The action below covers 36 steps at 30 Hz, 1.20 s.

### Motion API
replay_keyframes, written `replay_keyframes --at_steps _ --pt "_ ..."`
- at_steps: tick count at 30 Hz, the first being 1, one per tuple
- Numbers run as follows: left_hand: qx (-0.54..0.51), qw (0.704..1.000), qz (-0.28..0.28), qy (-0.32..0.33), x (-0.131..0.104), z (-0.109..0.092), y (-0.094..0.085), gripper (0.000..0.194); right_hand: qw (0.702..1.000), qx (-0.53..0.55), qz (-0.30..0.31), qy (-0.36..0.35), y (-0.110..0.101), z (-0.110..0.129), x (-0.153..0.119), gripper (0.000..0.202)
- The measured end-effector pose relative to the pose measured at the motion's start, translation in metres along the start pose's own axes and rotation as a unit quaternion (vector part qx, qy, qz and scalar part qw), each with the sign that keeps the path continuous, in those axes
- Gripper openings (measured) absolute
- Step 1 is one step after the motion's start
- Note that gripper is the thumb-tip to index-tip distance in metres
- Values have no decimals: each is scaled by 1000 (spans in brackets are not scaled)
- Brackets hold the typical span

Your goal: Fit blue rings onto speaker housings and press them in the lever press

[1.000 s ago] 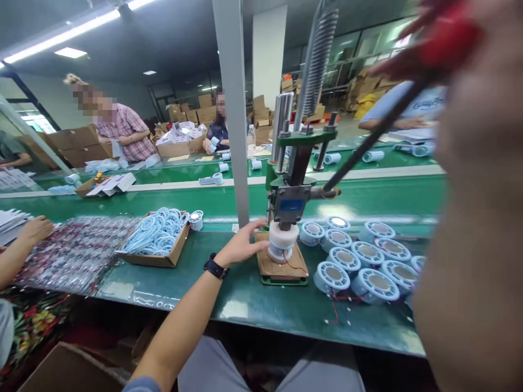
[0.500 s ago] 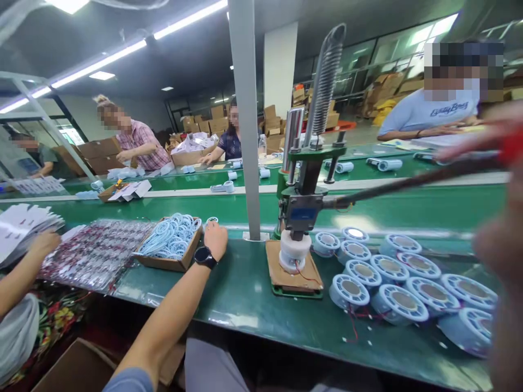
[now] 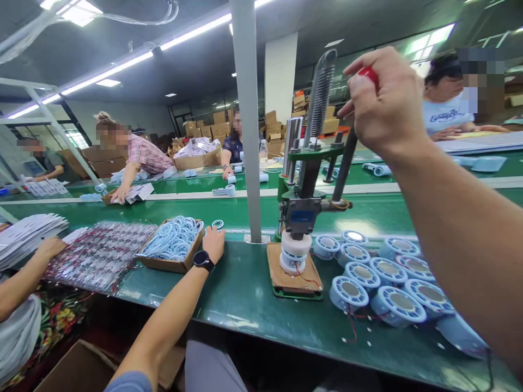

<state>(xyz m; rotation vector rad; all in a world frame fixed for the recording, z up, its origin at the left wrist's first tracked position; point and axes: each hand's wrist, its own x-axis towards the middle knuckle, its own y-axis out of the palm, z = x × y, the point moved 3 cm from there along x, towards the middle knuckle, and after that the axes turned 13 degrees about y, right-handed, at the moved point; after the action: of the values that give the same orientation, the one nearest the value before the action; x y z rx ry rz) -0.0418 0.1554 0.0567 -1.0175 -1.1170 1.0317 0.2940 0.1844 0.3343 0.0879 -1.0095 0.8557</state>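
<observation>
My right hand (image 3: pixel 386 103) is closed around the red knob (image 3: pixel 369 76) of the hand press's lever (image 3: pixel 345 163). The lever stands steeply upright. Beneath the ram of the arbor press (image 3: pixel 303 212), a white round pad (image 3: pixel 296 245) sits on a pale round housing (image 3: pixel 292 263) with a thin red wire, on a cardboard-topped base (image 3: pixel 281 277). My left hand (image 3: pixel 214 244), wearing a dark watch, rests on the bench beside a carton of light blue rings (image 3: pixel 174 239). Its fingers are loosely bent and partly hidden; one loose blue ring (image 3: pixel 218 224) lies flat just past the fingertips.
Several blue round housings with grey mesh discs (image 3: pixel 398 302) lie right of the press. A grey post (image 3: pixel 247 120) rises behind the bench. A neighbour's hand (image 3: pixel 51 247) is at bagged parts (image 3: pixel 98 253) on the left. Co-workers sit across the green conveyor (image 3: pixel 196 209).
My right hand has swung the lever from low on the right to up and left, near the press column. My left hand has drawn back slightly from the loose ring.
</observation>
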Motion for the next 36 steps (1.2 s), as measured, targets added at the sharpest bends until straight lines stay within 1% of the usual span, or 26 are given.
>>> replay_keyframes --at_steps 1,2,3,4,5,6,7,9,11,12,13,14,15,16,17,18,20,21,24,26,28,30,31,33,35,36 --pt "-7 1000 -6 3 0 2 -3 35 1000 3 19 -17 -6 0 -10 70" --pt "-17 1000 -12 7 -1 2 -7 36 999 15 27 -33 -12 -2 -25 67" --pt "-28 999 -20 13 -3 2 -11 37 998 34 17 -42 -18 -6 -46 61" --pt "-43 998 -27 23 -6 -1 -15 40 997 61 -8 -38 -22 -12 -73 57" --pt "-59 997 -33 39 -10 -5 -19 43 995 92 -27 -26 -22 -22 -104 58" --pt "-76 995 -35 62 -14 -11 -22 45 992 120 -42 1 -18 -34 -136 57" --pt "-99 990 -34 90 -19 -19 -24 47 989 140 -35 37 -8 -47 -169 60" --pt "-169 973 -19 156 -29 -38 -24 47 982 144 26 121 23 -73 -225 74" --pt "-248 945 -3 212 -36 -53 -23 44 965 145 104 194 56 -91 -263 89" --pt "-277 932 0 233 -37 -56 -23 44 954 150 136 222 70 -96 -275 92" --pt "-287 926 -5 244 -37 -56 -23 43 944 158 158 241 81 -98 -282 93" --pt "-272 932 -18 240 -36 -52 -25 42 937 169 170 256 88 -99 -286 92" --pt "-230 948 -36 218 -32 -43 -27 40 931 181 172 267 93 -99 -287 91" --pt "-170 968 -54 178 -28 -31 -31 39 926 195 169 276 96 -98 -288 89" --pt "-103 984 -70 127 -24 -17 -36 37 923 208 158 283 97 -97 -288 89" --pt "-41 993 -79 74 -19 -2 -41 37 921 218 142 290 98 -96 -288 88" --pt "34 997 -73 -6 -11 25 -50 37 922 218 104 302 98 -94 -290 87" --pt "45 997 -61 -25 -7 35 -53 36 925 207 87 306 98 -92 -292 85" --pt "49 998 -19 -42 2 54 -51 31 943 162 66 282 95 -84 -300 77" --pt "71 997 7 -41 7 63 -45 32 962 130 66 231 84 -77 -307 67" --pt "102 994 27 -34 11 72 -38 35 979 91 57 171 60 -71 -313 57" --pt "128 991 27 -25 12 79 -36 37 991 48 24 126 21 -74 -316 52" --pt "133 991 13 -21 11 81 -37 39 993 21 -9 116 -4 -80 -315 51" --pt "132 990 -48 -4 4 80 -42 44 984 -54 -110 129 -57 -106 -309 53" --pt "101 986 -123 40 -8 68 -48 44 950 -136 -219 177 -104 -148 -300 59" --pt "76 983 -151 69 -16 59 -49 43 930 -166 -253 208 -122 -172 -296 60"
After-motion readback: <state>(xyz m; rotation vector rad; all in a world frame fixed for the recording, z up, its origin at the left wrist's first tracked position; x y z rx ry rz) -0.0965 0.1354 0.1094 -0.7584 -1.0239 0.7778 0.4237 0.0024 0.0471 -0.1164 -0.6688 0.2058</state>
